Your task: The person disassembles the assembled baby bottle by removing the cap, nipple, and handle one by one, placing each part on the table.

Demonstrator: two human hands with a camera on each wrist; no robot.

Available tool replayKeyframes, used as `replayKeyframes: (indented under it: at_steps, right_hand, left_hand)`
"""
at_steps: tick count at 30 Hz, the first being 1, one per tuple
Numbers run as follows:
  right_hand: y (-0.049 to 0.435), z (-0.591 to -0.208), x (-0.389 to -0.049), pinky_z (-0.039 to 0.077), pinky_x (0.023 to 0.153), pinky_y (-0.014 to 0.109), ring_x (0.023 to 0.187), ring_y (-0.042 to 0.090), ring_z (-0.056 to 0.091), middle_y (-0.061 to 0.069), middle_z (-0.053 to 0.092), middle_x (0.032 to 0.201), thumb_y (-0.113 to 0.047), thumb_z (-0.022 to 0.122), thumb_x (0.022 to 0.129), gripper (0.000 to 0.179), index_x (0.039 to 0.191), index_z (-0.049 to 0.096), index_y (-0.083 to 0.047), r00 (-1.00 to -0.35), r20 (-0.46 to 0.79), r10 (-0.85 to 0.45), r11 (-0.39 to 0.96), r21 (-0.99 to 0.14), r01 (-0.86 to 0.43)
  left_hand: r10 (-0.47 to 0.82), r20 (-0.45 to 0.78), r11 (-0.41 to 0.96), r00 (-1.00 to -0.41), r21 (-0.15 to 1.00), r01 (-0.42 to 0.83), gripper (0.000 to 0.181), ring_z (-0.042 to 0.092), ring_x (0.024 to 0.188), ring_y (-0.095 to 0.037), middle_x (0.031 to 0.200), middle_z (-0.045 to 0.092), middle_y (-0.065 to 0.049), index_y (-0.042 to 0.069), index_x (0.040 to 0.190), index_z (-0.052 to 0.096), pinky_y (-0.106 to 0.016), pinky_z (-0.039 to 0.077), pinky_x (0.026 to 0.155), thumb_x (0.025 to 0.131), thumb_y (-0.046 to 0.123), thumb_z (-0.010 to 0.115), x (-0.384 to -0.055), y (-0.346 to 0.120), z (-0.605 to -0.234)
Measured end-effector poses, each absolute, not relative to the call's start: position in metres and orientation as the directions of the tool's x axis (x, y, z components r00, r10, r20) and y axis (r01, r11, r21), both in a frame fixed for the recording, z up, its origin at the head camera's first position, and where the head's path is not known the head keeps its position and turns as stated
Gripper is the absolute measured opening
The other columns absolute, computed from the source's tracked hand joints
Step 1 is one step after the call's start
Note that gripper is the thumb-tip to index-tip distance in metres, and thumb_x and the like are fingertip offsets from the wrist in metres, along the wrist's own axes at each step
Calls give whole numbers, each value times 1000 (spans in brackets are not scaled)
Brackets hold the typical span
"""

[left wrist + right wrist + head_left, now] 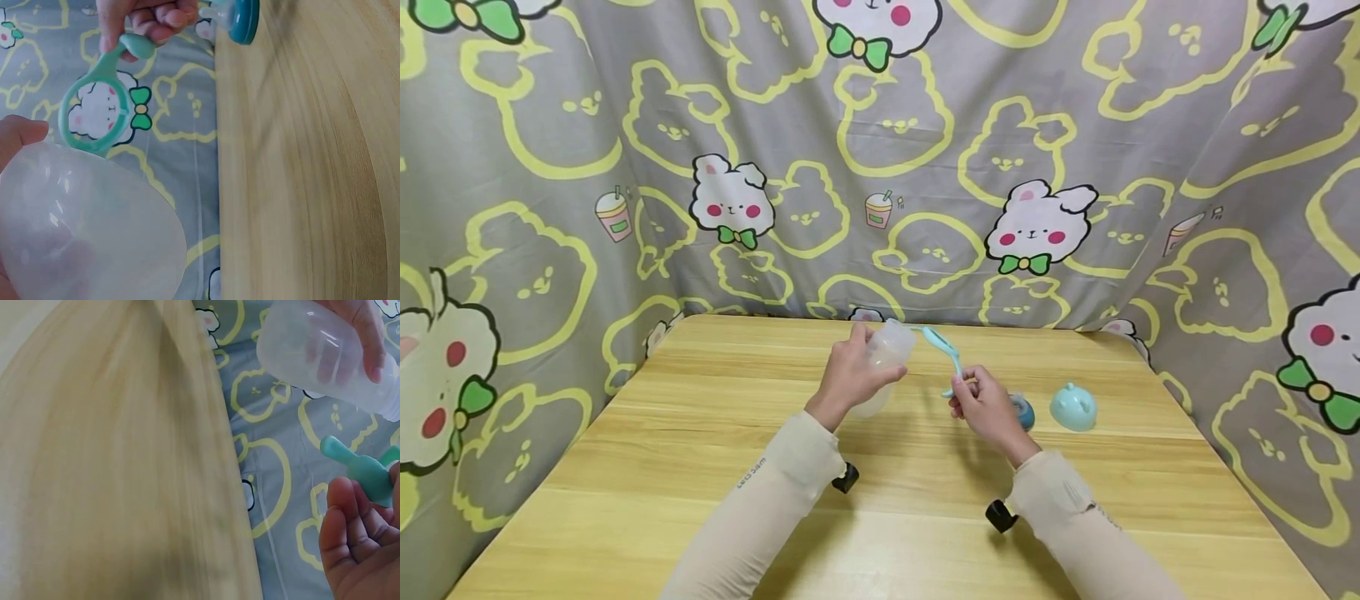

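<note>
My left hand (848,375) grips a translucent baby bottle (889,348), tilted with its threaded neck up and toward the right. In the right wrist view the bottle (300,347) shows its smooth body and neck. My right hand (988,408) pinches a teal bottle handle (957,364) by one of its grips. Its round ring stands near the bottle's neck; whether they touch, I cannot tell. In the left wrist view the handle's ring (65,115) appears partly behind the bottle. Beyond the right hand lies a blue bottle collar with a nipple (1024,413), partly hidden by that hand.
A light teal domed bottle cap (1073,408) sits on the wooden table (700,450), right of the collar. A patterned grey curtain (805,108) hangs behind the table and along both sides. Black wrist devices (1000,517) hang under both sleeves.
</note>
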State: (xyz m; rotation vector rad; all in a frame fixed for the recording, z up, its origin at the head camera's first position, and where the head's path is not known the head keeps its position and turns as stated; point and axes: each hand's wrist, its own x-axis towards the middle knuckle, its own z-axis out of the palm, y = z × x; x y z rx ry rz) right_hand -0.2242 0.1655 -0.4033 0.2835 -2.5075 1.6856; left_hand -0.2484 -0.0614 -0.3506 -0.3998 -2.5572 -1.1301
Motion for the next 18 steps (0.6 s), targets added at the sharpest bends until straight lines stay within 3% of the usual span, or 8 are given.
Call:
replayKeyframes:
  at_steps: [10,18]
  right_hand:
    - [166,-414,-223,54,65,36,67,21,63,23,65,85,-22,47,103,24,111,53,0,-979,176,-102,394,-896,-203]
    - [166,-419,-222,55,68,42,67,21,63,22,65,85,-23,47,103,26,112,52,1,-981,161,-111,385,-903,-191]
  left_hand:
    - [137,402,639,-905,663,391,71,64,80,-28,96,65,-19,0,121,48,-39,52,65,70,34,84,-249,-61,-351]
    - [135,394,635,-909,670,384,73,64,81,-28,96,64,-19,0,122,47,-40,52,66,70,35,84,-249,-60,-351]
